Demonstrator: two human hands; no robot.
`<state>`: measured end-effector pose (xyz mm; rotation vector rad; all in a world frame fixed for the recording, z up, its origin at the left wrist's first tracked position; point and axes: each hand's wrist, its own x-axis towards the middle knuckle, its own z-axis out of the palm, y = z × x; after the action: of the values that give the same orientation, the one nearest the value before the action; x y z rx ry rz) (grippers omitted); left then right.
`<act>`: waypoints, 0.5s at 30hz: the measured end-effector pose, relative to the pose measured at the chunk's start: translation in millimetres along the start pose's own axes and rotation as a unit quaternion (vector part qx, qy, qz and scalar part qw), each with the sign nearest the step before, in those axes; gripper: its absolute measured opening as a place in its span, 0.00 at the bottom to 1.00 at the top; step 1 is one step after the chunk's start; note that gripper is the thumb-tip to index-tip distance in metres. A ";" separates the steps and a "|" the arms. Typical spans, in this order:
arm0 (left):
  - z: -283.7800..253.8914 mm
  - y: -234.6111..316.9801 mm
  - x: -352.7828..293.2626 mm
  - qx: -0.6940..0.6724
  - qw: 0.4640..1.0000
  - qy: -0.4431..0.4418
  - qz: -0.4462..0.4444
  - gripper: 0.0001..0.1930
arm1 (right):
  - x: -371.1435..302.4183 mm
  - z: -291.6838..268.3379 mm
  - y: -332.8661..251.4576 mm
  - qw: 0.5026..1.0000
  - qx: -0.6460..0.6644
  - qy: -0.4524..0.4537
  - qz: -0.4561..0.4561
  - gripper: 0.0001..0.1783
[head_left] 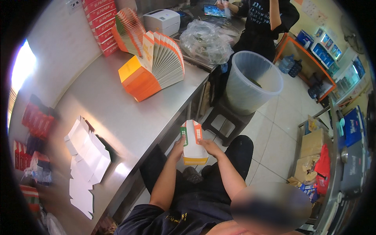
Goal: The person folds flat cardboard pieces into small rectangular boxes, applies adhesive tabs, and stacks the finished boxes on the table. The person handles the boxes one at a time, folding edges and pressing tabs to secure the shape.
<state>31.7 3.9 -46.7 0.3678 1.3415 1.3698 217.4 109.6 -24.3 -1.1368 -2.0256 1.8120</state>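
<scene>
A partly folded cardboard food box (194, 141), white inside with green, orange and yellow outer panels, is held over my lap. My left hand (179, 148) grips its green side, and my right hand (210, 147) grips its orange side, fingers mostly hidden behind the card. To the left, flat white box blanks (89, 156) lie unfolded on the steel table (117, 117). Farther back on that table stands a fanned row of nested orange and yellow boxes (150, 72), with a second fanned stack (129, 33) behind it.
A translucent bucket (250, 88) sits on a dark stool (225, 125) ahead of my knees. A tall stack of red boxes (100, 25), a white printer (161, 21) and clear plastic bags (205, 42) are at the back. Another person (258, 27) stands beyond the bucket.
</scene>
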 end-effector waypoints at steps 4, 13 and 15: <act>-1.9 -1.8 -1.2 0.257 0.955 0.037 0.142 0.28 | -0.5 1.1 4.6 0.987 -0.094 0.110 -0.076 0.21; 29.8 3.8 -16.1 0.073 0.996 -0.034 -0.039 0.30 | -17.8 28.6 -20.5 0.938 -0.237 0.107 -0.230 0.24; 29.6 9.1 -18.7 -0.097 0.994 -0.021 -0.043 0.25 | -10.3 18.3 -14.0 0.948 -0.226 0.083 -0.210 0.39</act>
<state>57.6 5.2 -21.6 0.2039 1.1653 1.3986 207.8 89.7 -12.3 -0.8223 -2.4129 1.0478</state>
